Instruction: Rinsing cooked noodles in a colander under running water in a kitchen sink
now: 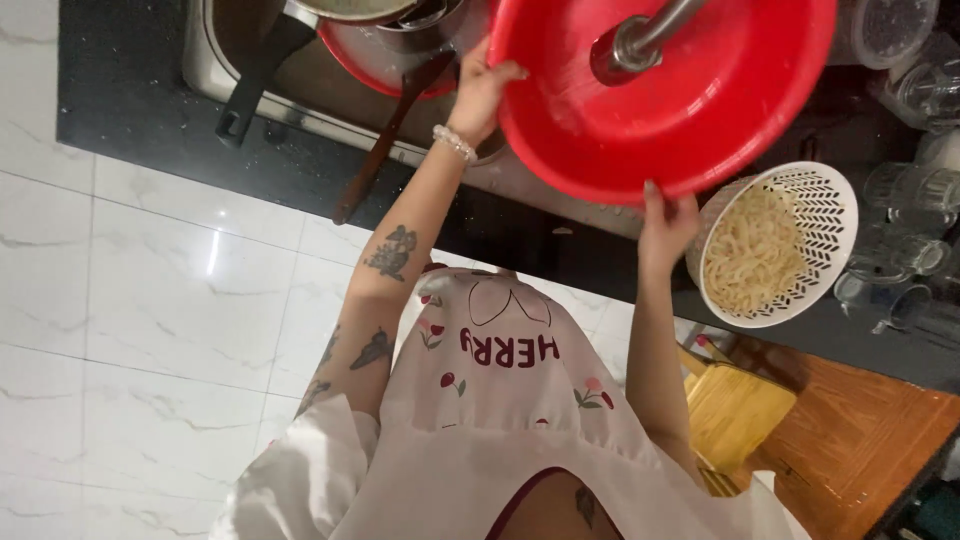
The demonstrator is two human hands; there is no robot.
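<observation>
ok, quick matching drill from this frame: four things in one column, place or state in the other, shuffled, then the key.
Things
1. red basin
2. white colander
3. left hand
4. clear glasses

Place or state
A. grips the basin's rim on the sink side
B. held tilted under the tap
C. stand on the counter beyond the colander
D. full of pale noodles

Pairs: 1-B, 2-D, 3-A, 4-C. The right hand holds the basin's opposite rim.
</observation>
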